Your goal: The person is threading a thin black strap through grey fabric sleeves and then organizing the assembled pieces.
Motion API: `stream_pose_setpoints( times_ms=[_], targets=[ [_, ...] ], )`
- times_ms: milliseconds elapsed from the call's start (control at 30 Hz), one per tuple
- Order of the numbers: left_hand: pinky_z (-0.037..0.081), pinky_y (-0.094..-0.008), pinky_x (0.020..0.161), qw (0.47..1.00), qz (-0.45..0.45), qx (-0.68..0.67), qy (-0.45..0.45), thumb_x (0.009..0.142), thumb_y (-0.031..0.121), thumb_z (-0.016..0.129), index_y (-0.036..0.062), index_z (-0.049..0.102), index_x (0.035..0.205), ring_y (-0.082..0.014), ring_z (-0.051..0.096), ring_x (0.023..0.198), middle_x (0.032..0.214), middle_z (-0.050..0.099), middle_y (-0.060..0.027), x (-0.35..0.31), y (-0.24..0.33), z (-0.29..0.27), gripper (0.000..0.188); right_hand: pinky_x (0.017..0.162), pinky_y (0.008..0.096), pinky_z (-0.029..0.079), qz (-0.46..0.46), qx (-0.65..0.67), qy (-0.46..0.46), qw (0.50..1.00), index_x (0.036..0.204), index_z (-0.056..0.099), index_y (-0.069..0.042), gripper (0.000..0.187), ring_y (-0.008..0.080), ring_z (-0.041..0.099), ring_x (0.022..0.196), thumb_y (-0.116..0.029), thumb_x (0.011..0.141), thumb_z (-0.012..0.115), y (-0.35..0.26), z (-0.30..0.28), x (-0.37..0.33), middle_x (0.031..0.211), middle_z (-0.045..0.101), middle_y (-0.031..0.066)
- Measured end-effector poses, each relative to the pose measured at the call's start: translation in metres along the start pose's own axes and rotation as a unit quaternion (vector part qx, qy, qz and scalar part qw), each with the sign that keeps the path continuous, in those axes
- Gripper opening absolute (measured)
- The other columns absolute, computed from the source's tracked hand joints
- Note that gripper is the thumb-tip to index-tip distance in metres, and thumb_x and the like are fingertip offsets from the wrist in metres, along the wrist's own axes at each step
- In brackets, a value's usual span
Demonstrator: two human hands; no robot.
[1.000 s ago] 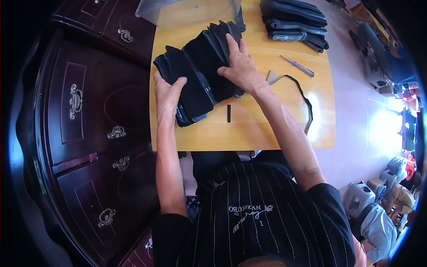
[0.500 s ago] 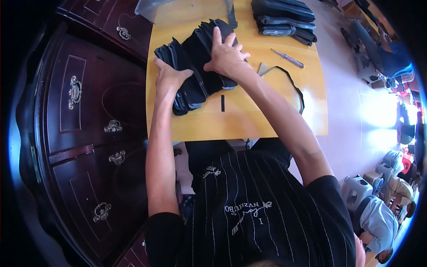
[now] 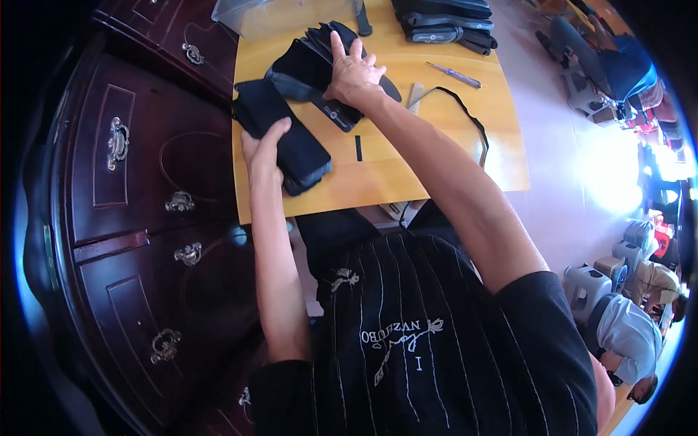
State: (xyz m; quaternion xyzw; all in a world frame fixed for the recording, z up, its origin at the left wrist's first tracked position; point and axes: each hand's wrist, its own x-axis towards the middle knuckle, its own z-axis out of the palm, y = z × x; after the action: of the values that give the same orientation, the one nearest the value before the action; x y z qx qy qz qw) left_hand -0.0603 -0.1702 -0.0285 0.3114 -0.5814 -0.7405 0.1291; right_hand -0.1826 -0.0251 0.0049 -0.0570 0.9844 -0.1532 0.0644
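My left hand [image 3: 265, 152] holds a thick stack of flat black cloth pieces [image 3: 291, 138], its thumb on top and its fingers hidden along the near left side. The stack lies slantwise at the table's left edge. A second pile of black and dark grey cloth pieces [image 3: 298, 69] sits just to the right and is fanned out unevenly. My right hand [image 3: 356, 73] rests on that pile's right part with its fingers spread. A narrow gap parts the near ends of the two piles.
On the yellow table [image 3: 407, 174] lie a short black strip [image 3: 358, 148], a screwdriver [image 3: 454, 75], a small grey flat piece [image 3: 416, 97] and a curved black cord [image 3: 472, 112]. More dark cloth pieces [image 3: 443, 25] and a clear plastic box [image 3: 283, 16] stand behind. Dark wooden drawers [image 3: 116, 145] flank the left.
The cloth pieces have split into two piles. My left hand has drawn its stack nearer and tipped it flatter, while my right hand stays on the other. The whole view has shifted slightly.
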Motion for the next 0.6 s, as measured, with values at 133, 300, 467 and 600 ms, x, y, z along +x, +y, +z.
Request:
stream_pose_setpoints(
  times_ms=[133,300,467,600],
  targets=[
    [0.052,-0.0385,0.087,0.992,0.011,-0.122,-0.018,0.07,0.006,0.081,0.0004,0.048,0.126,-0.0246,0.063,0.098,0.111,0.061,-0.0121,-0.047,0.037,-0.024,0.065,0.101,0.0629,0.037,0.003,0.015,0.045,0.999,0.153,0.011,-0.026,0.12,0.0449,0.041,0.129,-0.03,0.062,0.088,0.007,0.0,0.006,0.147,0.032,0.0162],
    [0.053,-0.0386,0.086,0.993,0.014,-0.121,0.003,0.072,0.008,0.08,0.0026,0.048,0.127,-0.0235,0.062,0.097,0.11,0.061,-0.0113,-0.049,0.065,-0.047,0.064,0.1,0.063,0.037,-0.034,0.035,-0.018,0.999,0.153,0.01,-0.023,0.125,0.0488,0.04,0.128,-0.038,0.058,0.089,0.011,-0.014,-0.003,0.149,0.029,0.0203],
    [0.053,-0.0358,0.086,0.971,-0.105,-0.19,-0.098,0.075,0.017,0.078,0.0049,0.056,0.12,-0.0206,0.063,0.097,0.109,0.063,-0.0076,-0.016,0.03,-0.03,0.052,0.102,0.0595,0.037,-0.041,0.057,-0.03,0.997,0.153,0.01,-0.017,0.12,0.0497,0.036,0.131,-0.061,0.065,0.078,0.014,-0.02,0.003,0.151,0.025,0.0232],
    [0.056,-0.0359,0.08,0.935,-0.177,-0.252,-0.178,0.082,0.024,0.073,0.001,0.062,0.113,-0.0233,0.068,0.089,0.105,0.068,-0.015,-0.011,0.023,-0.004,0.04,0.104,0.0632,0.03,-0.047,0.159,-0.054,0.985,0.153,0.014,-0.016,0.101,0.0502,0.031,0.134,-0.067,0.079,0.059,0.027,-0.017,0.011,0.151,0.024,0.0231]
  ],
)
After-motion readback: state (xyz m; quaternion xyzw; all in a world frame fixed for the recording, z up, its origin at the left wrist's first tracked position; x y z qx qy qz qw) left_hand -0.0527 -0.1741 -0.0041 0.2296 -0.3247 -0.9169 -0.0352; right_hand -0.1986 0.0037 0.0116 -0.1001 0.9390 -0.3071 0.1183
